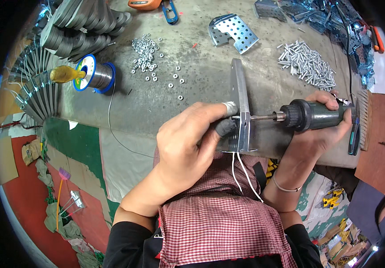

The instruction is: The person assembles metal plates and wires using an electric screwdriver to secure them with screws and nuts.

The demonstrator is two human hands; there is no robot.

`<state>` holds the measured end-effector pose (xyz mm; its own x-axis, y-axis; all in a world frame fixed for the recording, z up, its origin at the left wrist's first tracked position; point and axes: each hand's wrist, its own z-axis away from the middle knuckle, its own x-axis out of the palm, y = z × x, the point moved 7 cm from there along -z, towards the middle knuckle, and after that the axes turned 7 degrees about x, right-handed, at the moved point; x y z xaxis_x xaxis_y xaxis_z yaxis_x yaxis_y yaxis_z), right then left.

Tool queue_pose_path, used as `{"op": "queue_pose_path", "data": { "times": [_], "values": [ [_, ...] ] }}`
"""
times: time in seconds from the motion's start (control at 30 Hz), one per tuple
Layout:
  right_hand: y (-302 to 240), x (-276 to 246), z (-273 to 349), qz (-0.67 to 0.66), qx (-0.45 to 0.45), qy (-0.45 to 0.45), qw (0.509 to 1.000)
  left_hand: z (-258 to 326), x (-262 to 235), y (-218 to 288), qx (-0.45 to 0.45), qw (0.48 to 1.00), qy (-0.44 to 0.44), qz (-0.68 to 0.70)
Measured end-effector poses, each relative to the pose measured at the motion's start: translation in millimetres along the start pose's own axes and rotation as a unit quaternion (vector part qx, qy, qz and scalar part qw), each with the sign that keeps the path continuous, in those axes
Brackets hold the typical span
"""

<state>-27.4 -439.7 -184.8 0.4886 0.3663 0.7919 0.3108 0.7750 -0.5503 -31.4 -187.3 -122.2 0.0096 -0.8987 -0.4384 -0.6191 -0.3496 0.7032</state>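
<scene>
My left hand (186, 136) is closed at the left face of a flat grey plate (239, 87) standing on edge. Tape wraps its thumb and fingertip, which pinch a small shiny fastener mostly hidden between them. A perforated metal bracket (244, 134) lies against the plate's near end, and two white wires (246, 174) hang from there. My right hand (328, 120) is wrapped around a dark electric screwdriver (311, 115), held level. Its bit points left and meets the bracket's right side, opposite my left fingertips.
Loose nuts (145, 51) are scattered at the back left, near a blue solder spool (101, 76) and a yellow-handled tool (65, 74). Stacked grey plates (78, 27) fill the far left. A screw pile (306, 62), perforated brackets (235, 33) and a brush (366, 120) lie rightward.
</scene>
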Motion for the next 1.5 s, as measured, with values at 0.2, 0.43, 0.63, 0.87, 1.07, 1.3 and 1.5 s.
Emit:
{"op": "queue_pose_path", "data": {
  "times": [0.2,0.43,0.63,0.87,1.07,1.3,1.5],
  "values": [
    [1.5,7.5,3.6,-0.07,0.023,-0.033,0.997,-3.6,0.3,1.6,0.045,0.999,-0.015,-0.026],
    [-0.1,10.0,7.6,-0.079,-0.004,-0.013,0.997,-3.5,2.9,-4.2,0.005,0.999,-0.038,0.022],
    [7.2,8.6,1.1,-0.144,0.049,-0.057,0.987,6.5,3.3,-23.8,-0.093,0.988,-0.001,0.121],
    [1.2,19.5,5.2,-0.149,0.022,-0.096,0.984,-1.2,8.0,-19.1,-0.008,0.996,-0.007,0.093],
    [4.2,12.5,10.4,-0.168,0.022,-0.083,0.982,7.4,8.5,-15.9,-0.045,0.995,-0.026,0.08],
    [-34.8,9.3,8.4,-0.047,0.013,-0.008,0.999,-26.6,6.3,18.2,0.044,0.987,-0.131,-0.076],
    [-135.2,-18.5,-14.0,0.389,-0.114,0.022,0.914,-42.6,11.1,-3.0,0.153,0.935,-0.317,-0.051]
  ]
}}
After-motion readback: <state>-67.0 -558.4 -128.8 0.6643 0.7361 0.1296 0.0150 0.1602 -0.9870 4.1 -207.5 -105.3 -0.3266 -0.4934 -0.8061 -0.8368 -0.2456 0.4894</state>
